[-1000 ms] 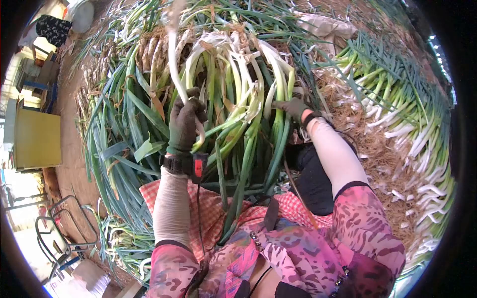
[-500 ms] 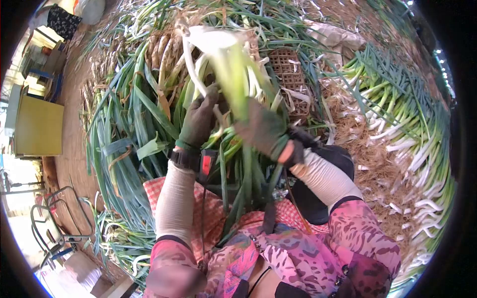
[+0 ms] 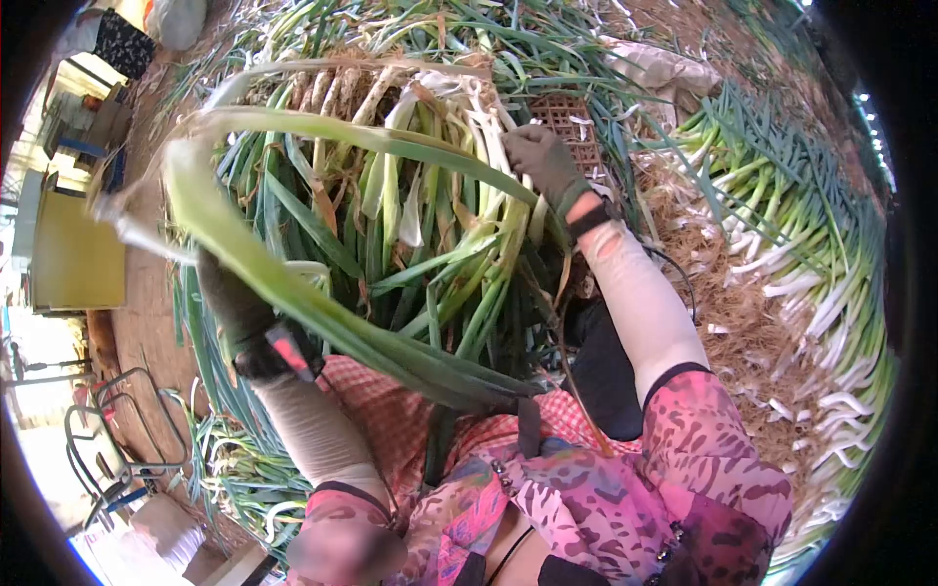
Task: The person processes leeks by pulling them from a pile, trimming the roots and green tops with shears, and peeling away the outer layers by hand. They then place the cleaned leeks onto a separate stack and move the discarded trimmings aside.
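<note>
My left hand (image 3: pixel 233 298), in a dark glove, is closed at the left on a thin white-stemmed leek (image 3: pixel 151 237). A larger leek (image 3: pixel 210 220), blurred, sweeps in front of that hand, its long green leaves trailing to my lap. One long green leaf (image 3: pixel 391 143) arcs over the pile toward my right hand (image 3: pixel 545 166). That gloved hand is curled at the white stems of leeks (image 3: pixel 481 103) at the top right of the heap, fingertips pressed against a stem. The fingers of my left hand are mostly hidden.
Untrimmed leeks (image 3: pixel 293 195) are heaped before me. A brown plastic crate (image 3: pixel 567 127) stands behind my right hand. Cleaned leeks (image 3: pixel 821 254) lie in a long row at the right, beside root trimmings (image 3: pixel 718 352). A metal-framed chair (image 3: pixel 122 430) and a yellow box (image 3: pixel 78 249) are at the left.
My left hand has swung left and down from the middle, and the leeks have moved with it. My right hand has moved up and right, from the large leek to the heap's white stems.
</note>
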